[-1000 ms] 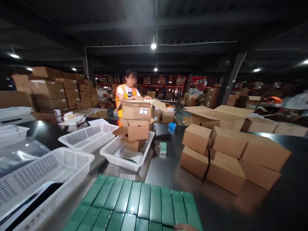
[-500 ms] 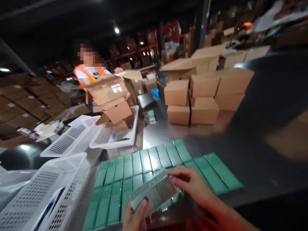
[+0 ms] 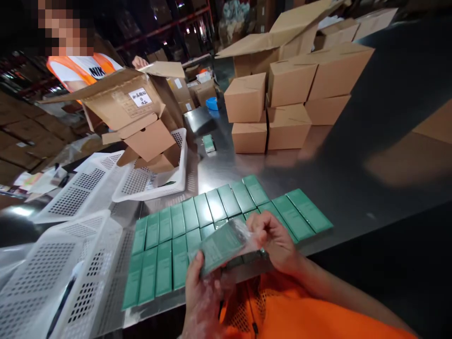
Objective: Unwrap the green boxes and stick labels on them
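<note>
My left hand [image 3: 199, 282] grips the lower left end of a flat green box [image 3: 222, 245], thumb on top. Clear plastic film [image 3: 247, 234] wraps the box and sticks out past its right end. There my right hand [image 3: 273, 238] pinches the loose film with closed fingers. More crumpled film hangs by my left wrist. Beyond and beneath my hands, rows of similar green boxes [image 3: 181, 219] lie side by side on the metal table [image 3: 219, 169]; my hands and the held box hide part of the nearer row.
White perforated baskets [image 3: 84, 188] stand at left, one bearing an open carton [image 3: 151, 141]. Stacked brown boxes [image 3: 268, 110] sit at the back of the table. A small green-and-white pack [image 3: 208, 143] lies near them. Across the table, a person in an orange vest [image 3: 84, 70] stands behind a large carton [image 3: 123, 99].
My right hand has closed on the film at the box's right end and pulled it outward. The view has tilted down and shifted. The person opposite appears nearer.
</note>
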### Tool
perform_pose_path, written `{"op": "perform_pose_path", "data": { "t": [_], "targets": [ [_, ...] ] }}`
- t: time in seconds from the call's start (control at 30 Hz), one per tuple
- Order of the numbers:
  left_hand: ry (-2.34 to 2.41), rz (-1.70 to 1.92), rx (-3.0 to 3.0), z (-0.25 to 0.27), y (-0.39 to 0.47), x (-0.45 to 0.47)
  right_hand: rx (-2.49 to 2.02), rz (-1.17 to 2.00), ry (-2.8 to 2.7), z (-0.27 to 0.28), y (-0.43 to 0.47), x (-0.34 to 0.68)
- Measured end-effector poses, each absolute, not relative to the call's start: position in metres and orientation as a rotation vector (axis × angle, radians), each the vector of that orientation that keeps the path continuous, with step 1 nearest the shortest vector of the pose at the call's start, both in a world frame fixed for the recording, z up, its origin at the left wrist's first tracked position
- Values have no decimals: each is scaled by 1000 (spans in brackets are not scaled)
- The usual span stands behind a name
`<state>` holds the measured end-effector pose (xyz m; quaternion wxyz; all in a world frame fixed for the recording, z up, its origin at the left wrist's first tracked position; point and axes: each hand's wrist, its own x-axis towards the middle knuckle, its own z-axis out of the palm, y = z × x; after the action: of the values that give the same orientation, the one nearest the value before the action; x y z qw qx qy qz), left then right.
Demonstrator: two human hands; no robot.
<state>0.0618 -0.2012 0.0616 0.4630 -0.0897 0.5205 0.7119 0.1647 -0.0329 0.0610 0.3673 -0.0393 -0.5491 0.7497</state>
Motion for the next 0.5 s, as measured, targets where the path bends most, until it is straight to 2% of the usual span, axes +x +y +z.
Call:
{"op": "perform_pose_path", "data": {
  "t": [0.13, 0.3, 0.43, 0.5],
  "targets": [
    [1412, 1900, -250, 58, -202, 62, -261, 1924, -1595, 66, -20, 173],
    [1761, 2057, -39, 65, -203, 65, -322, 1601, -2130, 66, -14, 177],
    [1864, 1937, 75, 59, -203, 60, -429, 1401, -2013, 65, -15, 173],
    [1873, 1882, 161, 55, -202, 54, -433, 1414, -1897, 66, -13, 174]
  ]
}}
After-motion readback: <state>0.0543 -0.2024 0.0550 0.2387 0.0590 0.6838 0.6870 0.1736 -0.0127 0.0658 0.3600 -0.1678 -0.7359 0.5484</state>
